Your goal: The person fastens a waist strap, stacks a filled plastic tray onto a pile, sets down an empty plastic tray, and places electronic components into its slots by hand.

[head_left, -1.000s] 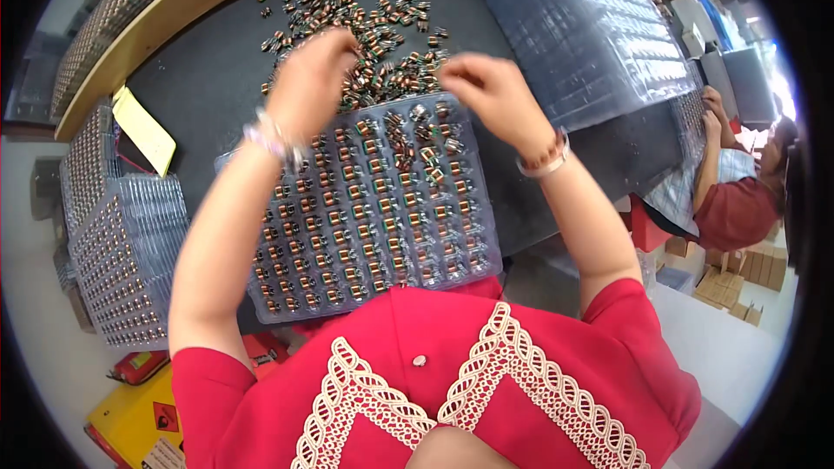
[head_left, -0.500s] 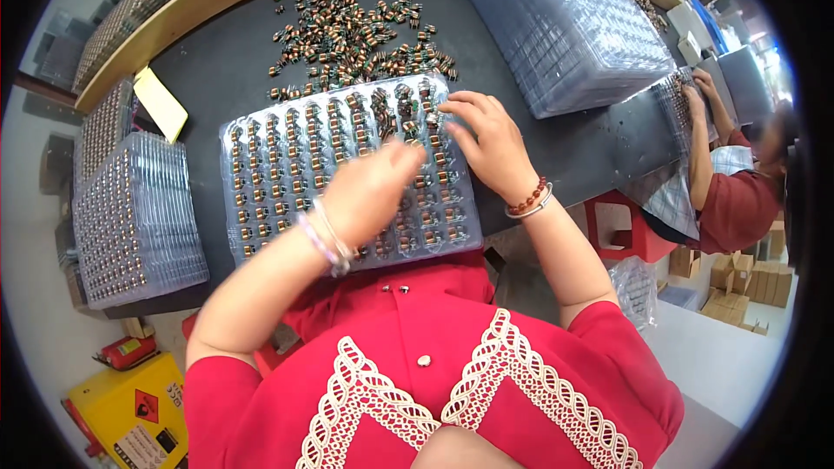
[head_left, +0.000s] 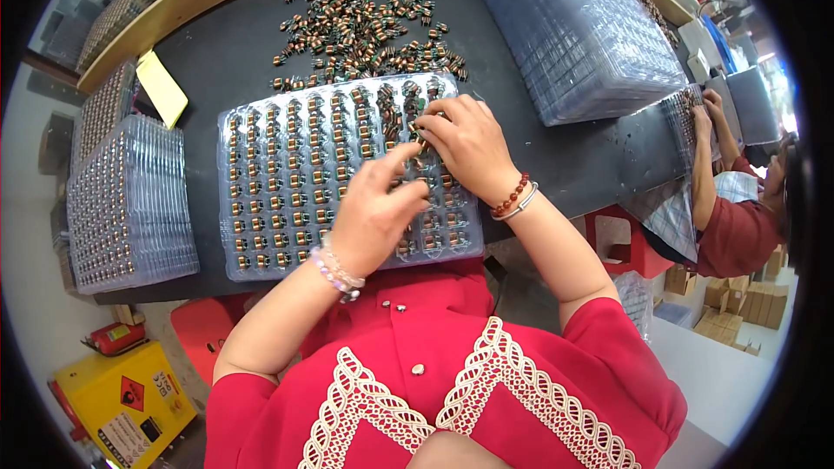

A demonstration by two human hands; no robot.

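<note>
A clear plastic tray (head_left: pixel 228 239) of small pockets lies in front of me, with rows of small copper-wound coils (head_left: pixel 276 183) in it. Over its right part, my right hand (head_left: pixel 469 143) has thumb and fingertips pinched together on a coil. My left hand (head_left: pixel 373 208) is just left of it, low over the tray, index finger and thumb apart; slight blur softens its fingertips. Several loose coils (head_left: pixel 388 108) lie jumbled on the tray's upper right columns, beside my right fingertips.
Beyond the tray is a heap of loose coils (head_left: pixel 352 30) on the dark table (head_left: pixel 217 52). Empty clear trays are stacked (head_left: pixel 573 35) at the back right; filled trays are stacked (head_left: pixel 139 208) on the left, near a yellow card (head_left: pixel 162 91). A co-worker (head_left: pixel 738 226) sits at far right.
My right hand has moved left and in over the tray, its fingers closing to a pinch. My left hand has dropped slightly nearer me, its thumb and index finger spreading. The view has shifted slightly.
</note>
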